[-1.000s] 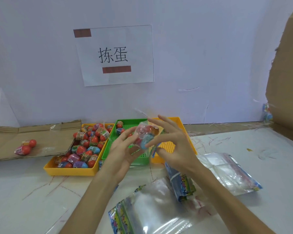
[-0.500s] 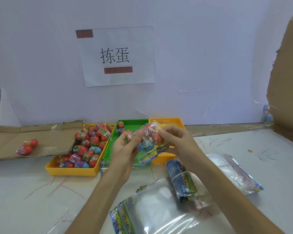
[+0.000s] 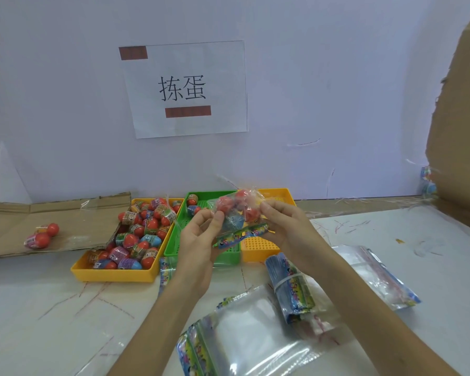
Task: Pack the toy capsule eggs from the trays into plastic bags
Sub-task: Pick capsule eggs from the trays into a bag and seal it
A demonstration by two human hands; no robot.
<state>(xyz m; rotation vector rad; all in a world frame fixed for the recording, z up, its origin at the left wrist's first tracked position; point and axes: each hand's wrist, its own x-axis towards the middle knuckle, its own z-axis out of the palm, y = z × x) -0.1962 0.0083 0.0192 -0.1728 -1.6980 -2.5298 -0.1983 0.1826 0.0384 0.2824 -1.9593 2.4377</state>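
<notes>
A clear plastic bag (image 3: 239,213) with several capsule eggs inside hangs above the green tray (image 3: 179,240), its printed zip strip at the lower edge. My left hand (image 3: 201,240) pinches the bag's left side and my right hand (image 3: 285,229) pinches its right end by the strip. The yellow tray (image 3: 114,274) to the left holds several red, blue and purple capsule eggs (image 3: 144,232). Two eggs (image 3: 193,204) lie at the far end of the green tray. A second yellow tray (image 3: 258,245) stands right of the green one.
Empty plastic bags (image 3: 244,332) lie in front of me, a banded stack of bags (image 3: 293,289) beside them, more bags (image 3: 375,272) at the right. A packed bag of eggs (image 3: 41,237) rests on flat cardboard (image 3: 73,218) at the left. A cardboard box wall (image 3: 461,131) rises on the right.
Both hands turned the filled bag so that its zip strip points down, and my fingers moved from cradling it to pinching its two ends.
</notes>
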